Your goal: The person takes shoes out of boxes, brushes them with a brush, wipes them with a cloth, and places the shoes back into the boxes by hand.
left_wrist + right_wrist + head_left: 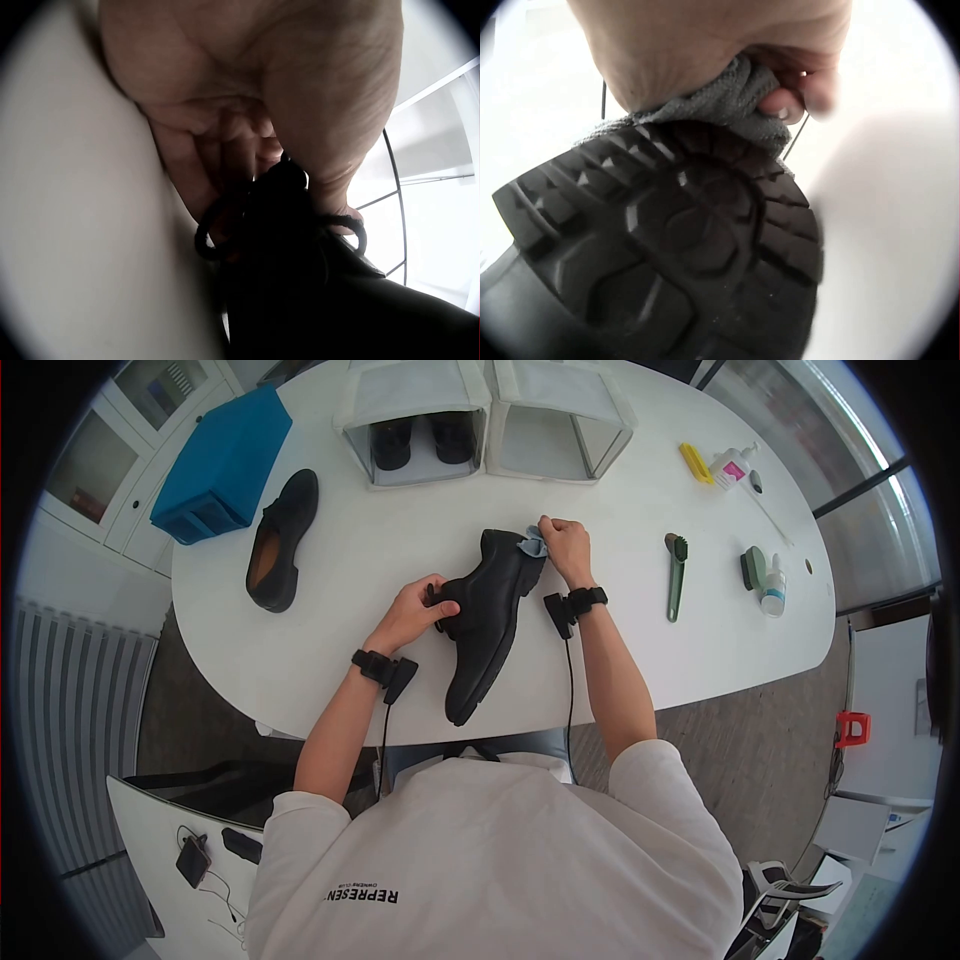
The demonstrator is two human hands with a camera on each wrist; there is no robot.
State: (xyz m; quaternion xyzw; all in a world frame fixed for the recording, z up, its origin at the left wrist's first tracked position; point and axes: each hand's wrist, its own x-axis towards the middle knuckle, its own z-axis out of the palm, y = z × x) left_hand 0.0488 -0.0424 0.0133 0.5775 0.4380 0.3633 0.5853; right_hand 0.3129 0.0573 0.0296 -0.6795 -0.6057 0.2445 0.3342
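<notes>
Item count, counter [360,560] and work area:
- Black shoes [485,615]: four, comprising two inside a white box and two outside.
- White boxes [415,390]: two.
- Teal box [225,460]: one.
- Bottles [774,597]: two.
- Green brushes [675,590]: two.
- Yellow item [695,463]: one.
- Cloth [533,544]: one.
- Hands [408,613]: two.
- Wrist-mounted devices [376,667]: two.

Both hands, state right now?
Left hand: fingers and thumb gripping the black shoe near its laces.
Right hand: pinching a grey-blue cloth against the shoe's heel.
</notes>
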